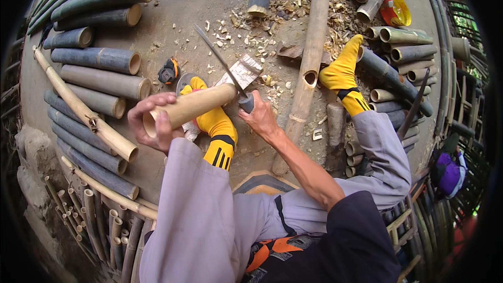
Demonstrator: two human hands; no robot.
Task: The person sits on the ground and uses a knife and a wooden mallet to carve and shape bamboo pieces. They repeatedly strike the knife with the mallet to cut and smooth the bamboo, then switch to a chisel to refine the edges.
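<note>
My left hand is wrapped round the near end of a short, pale bamboo tube, with the thumb by its open mouth. The tube slants up to the right, its far end close to a pale, chipped wooden block. My right hand is closed on the dark handle of a long knife. Its narrow blade points up and left, crossing just beyond the tube's far end; whether it touches the tube I cannot tell. Below the tube is my left foot in a yellow sock.
A long bamboo pole with a hole in its side lies beside my right foot. Cut bamboo tubes are stacked at left and right. Wood chips litter the floor. An orange-and-black object and a yellow-red container lie farther off.
</note>
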